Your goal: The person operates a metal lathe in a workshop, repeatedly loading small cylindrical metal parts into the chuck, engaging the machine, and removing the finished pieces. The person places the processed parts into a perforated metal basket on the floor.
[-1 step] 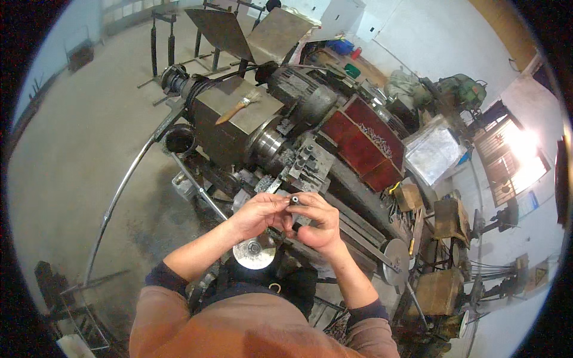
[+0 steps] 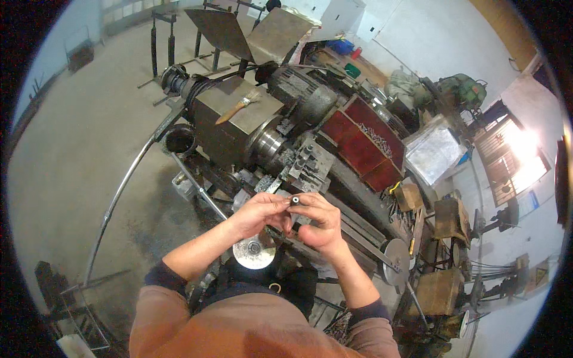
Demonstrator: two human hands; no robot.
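Pale grey floor (image 2: 95,155) spreads from about 9 to 10 o'clock of the hands, and a greasy lathe (image 2: 215,131) fills 11 to 1 o'clock. The small tube, a short dark cylinder (image 2: 295,201), sits near the middle of the view, held up between both hands. Fingers of the left hand (image 2: 262,213) are pinched together against its side; those of the right hand (image 2: 321,224) are curled and clamped on it from about 3 o'clock.

It looks like metal, so I would judge it stiff, light for its size and hard to break, though an oily film could make it slippery. The outer wall, near the pale ringed end, seems the surest place to grip; its lower part is hidden by the fingers.

At 11 o'clock lies a brush (image 2: 233,111) with a wooden handle and soft bristles, near a bright, turned steel chuck (image 2: 268,146). Between 1 and 2 o'clock, a dull red tray (image 2: 346,127) holds small silvery pieces (image 2: 376,140). A smooth, round metal disc (image 2: 255,258) shows at 7 o'clock, speckled with chips.
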